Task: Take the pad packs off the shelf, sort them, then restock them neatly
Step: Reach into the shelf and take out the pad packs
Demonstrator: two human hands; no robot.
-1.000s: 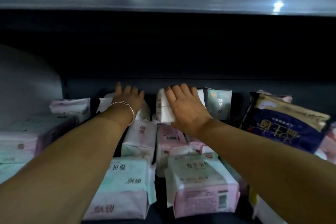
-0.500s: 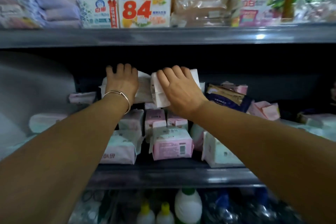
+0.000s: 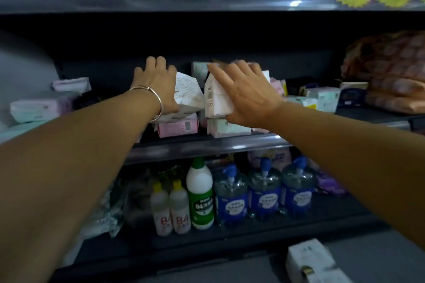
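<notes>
White packs [image 3: 189,94] under both gripping hands [image 3: 158,82]

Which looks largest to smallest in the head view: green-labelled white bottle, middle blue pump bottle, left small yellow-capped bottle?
1. Green-labelled white bottle.
2. Middle blue pump bottle.
3. Left yellow-capped bottle.
All stand on the same lower shelf, so nearness hardly distorts the order.
</notes>
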